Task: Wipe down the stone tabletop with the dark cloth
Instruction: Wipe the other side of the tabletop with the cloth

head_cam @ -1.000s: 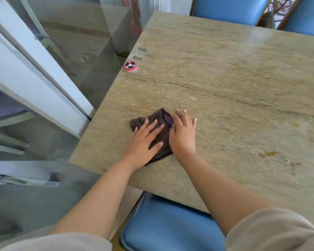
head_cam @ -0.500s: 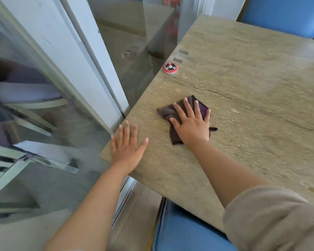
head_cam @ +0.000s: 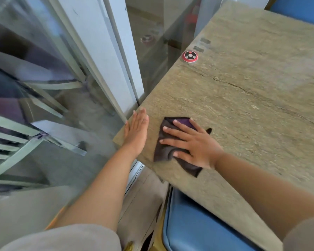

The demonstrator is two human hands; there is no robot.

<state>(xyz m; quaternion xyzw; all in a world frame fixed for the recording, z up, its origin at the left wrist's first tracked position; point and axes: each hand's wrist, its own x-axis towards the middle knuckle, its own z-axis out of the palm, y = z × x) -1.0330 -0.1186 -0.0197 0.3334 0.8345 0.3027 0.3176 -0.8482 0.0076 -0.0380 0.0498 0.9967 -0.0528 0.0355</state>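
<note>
Pressing cloth (head_cam: 172, 145) flat near table (head_cam: 252, 105) corner, right hand (head_cam: 194, 144) spread; left hand (head_cam: 137, 131) flat, empty at edge. Risk: cloth sliding off corner.

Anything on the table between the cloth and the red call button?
Nothing: head view shows bare stone between the cloth and the button, crossed only by a dark crack.

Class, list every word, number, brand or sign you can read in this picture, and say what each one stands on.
None can be read.
Round red call button on the stone tabletop: only small white symbols, no legible letters.
Two grey strips beyond it: blank or too blurred.
</note>
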